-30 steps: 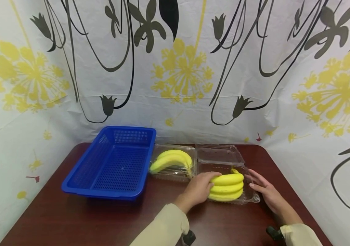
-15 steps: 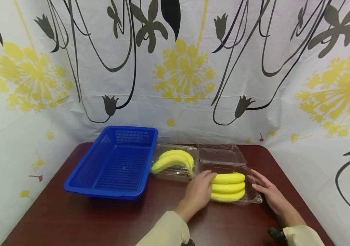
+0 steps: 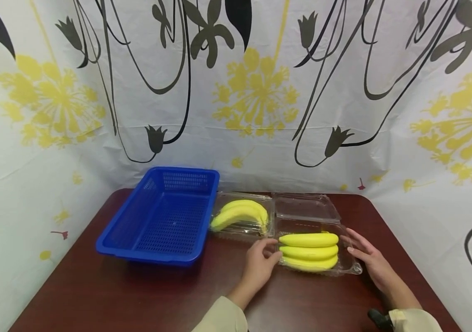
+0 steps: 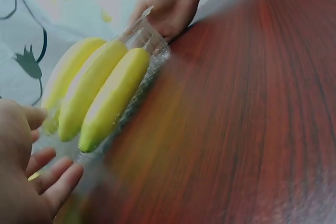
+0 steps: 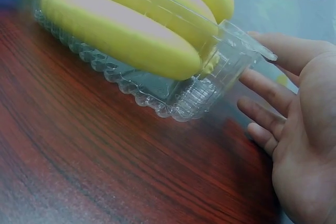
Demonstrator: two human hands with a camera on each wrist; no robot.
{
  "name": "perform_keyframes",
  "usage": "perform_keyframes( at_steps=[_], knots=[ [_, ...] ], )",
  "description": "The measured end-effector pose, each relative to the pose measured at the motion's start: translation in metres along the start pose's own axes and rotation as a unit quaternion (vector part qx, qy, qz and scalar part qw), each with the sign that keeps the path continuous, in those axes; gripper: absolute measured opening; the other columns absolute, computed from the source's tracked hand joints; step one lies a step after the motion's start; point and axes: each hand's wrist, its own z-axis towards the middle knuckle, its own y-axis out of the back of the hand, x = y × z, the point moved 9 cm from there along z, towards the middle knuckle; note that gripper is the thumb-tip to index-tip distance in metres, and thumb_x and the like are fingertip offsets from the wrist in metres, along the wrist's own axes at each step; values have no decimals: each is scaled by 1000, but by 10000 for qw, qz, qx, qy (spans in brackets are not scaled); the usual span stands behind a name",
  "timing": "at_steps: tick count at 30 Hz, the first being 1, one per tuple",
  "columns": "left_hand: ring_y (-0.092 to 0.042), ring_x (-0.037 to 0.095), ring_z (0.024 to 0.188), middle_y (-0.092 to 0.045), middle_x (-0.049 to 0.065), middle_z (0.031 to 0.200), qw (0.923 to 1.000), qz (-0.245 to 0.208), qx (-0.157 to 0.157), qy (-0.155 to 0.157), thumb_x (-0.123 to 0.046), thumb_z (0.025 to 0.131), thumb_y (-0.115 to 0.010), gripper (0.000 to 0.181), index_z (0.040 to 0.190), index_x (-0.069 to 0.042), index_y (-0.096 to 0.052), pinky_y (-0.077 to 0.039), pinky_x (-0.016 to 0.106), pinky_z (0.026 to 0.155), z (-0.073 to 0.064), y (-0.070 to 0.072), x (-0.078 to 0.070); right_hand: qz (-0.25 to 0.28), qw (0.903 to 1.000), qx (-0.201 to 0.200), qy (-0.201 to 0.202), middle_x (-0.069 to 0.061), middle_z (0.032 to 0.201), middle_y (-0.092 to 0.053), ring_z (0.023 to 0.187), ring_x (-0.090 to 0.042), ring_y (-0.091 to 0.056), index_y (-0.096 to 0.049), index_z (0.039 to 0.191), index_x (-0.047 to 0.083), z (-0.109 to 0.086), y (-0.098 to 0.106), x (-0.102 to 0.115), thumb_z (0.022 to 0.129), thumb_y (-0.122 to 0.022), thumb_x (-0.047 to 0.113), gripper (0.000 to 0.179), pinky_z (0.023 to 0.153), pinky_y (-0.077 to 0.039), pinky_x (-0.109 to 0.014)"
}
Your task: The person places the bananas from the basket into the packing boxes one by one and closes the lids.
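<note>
A bunch of three yellow bananas (image 3: 308,252) lies in a clear plastic clamshell box (image 3: 347,260) at the right of the table, its lid (image 3: 305,207) folded back toward the wall. By the box's left side, my left hand (image 3: 257,263) has its fingers spread and nothing in them; the fingertips are right at the near ends of the bananas in the left wrist view. My right hand (image 3: 373,265) rests against the box's right wall with loosely straight fingers (image 5: 270,90). The banana stem (image 5: 211,62) shows inside that right end.
Left of the box stands a second clear clamshell (image 3: 241,234) with more bananas (image 3: 240,214) in it. A blue perforated plastic basket (image 3: 152,256) with nothing in it sits farther left on the dark red wooden table (image 3: 144,295). A patterned cloth (image 3: 260,157) hangs behind.
My left hand has let go of the bananas and drawn back to the left, off their ends. The right hand stays by the box. The head view has shifted slightly left.
</note>
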Motion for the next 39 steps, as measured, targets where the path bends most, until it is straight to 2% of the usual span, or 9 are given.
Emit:
perform_keyframes(
  at_steps=[5, 12, 16, 19, 22, 26, 31, 34, 39],
  knots=[
    [-63, 12, 83, -66, 5, 99, 9932, -1088, 58, 412, -13, 88, -72, 33, 119, -6, -64, -54, 26, 66, -3, -3, 16, -23, 10000, 9, -51, 23, 129, -50, 114, 14, -43, -17, 156, 11, 2, -3, -1, 103, -49, 22, 63, 85, -41, -13],
    [-63, 20, 96, -66, 6, 112, 9857, -1563, 311, 554, -14, 85, -75, 44, 127, -8, -60, -53, 26, 70, -6, -11, 23, -159, 9992, -124, -345, 23, 125, -52, 109, 14, -46, -9, 156, 4, 1, 2, 3, 105, -41, 33, 67, 83, -40, -14],
    [-64, 25, 99, -65, 10, 117, 9818, -1771, 384, 562, -7, 81, -77, 52, 129, -6, -59, -53, 25, 71, -7, -12, 23, -423, 9971, -189, -606, -3, 133, -57, 102, 12, -50, -6, 153, -4, 7, 9, 9, 105, -32, 45, 74, 82, -45, -16],
    [-63, 24, 99, -64, 10, 119, 9797, -1849, 441, 635, -5, 78, -79, 57, 131, -6, -59, -53, 23, 71, -9, -12, 24, -628, 9955, -232, -669, -28, 141, -45, 100, 11, -51, -5, 151, -8, 16, 14, 16, 104, -24, 51, 79, 81, -48, -20],
    [-62, 22, 101, -63, 10, 121, 9796, -1850, 533, 572, -4, 78, -79, 59, 133, -5, -57, -53, 24, 75, -10, -12, 24, -596, 9955, -290, -672, -37, 145, -31, 99, 11, -50, -4, 151, -8, 28, 18, 22, 102, -20, 54, 81, 80, -48, -20],
    [-61, 19, 102, -62, 9, 123, 9812, -1743, 671, 485, -4, 78, -79, 61, 135, -6, -55, -52, 25, 80, -12, -12, 22, -355, 9950, -440, -823, -36, 149, -25, 102, 3, -53, -3, 152, -6, 47, 21, 25, 98, -20, 62, 88, 89, -47, -27],
    [-62, 20, 102, -63, 10, 123, 9821, -1684, 773, 338, -5, 78, -80, 64, 136, -5, -53, -52, 26, 80, -13, -11, 19, 173, 9915, -570, -1153, -32, 154, -16, 133, -37, -36, 3, 154, -1, 64, 15, 23, 93, -22, 69, 96, 108, -26, -57],
    [-63, 24, 105, -64, 11, 123, 9815, -1687, 870, 237, -5, 79, -79, 64, 137, -3, -53, -52, 27, 82, -13, -13, 18, 647, 9878, -633, -1266, -30, 156, -8, 141, -45, -16, 6, 154, 3, 70, 12, 23, 91, -25, 71, 98, 110, -29, -49],
    [-61, 24, 110, -64, 8, 124, 9800, -1691, 1029, 209, -7, 80, -78, 60, 135, -3, -56, -51, 28, 86, -13, -15, 18, 1092, 9859, -559, -1138, -26, 158, -2, 143, -42, -9, 7, 155, 6, 75, 8, 27, 95, -25, 66, 91, 109, -32, -39]
  ],
)
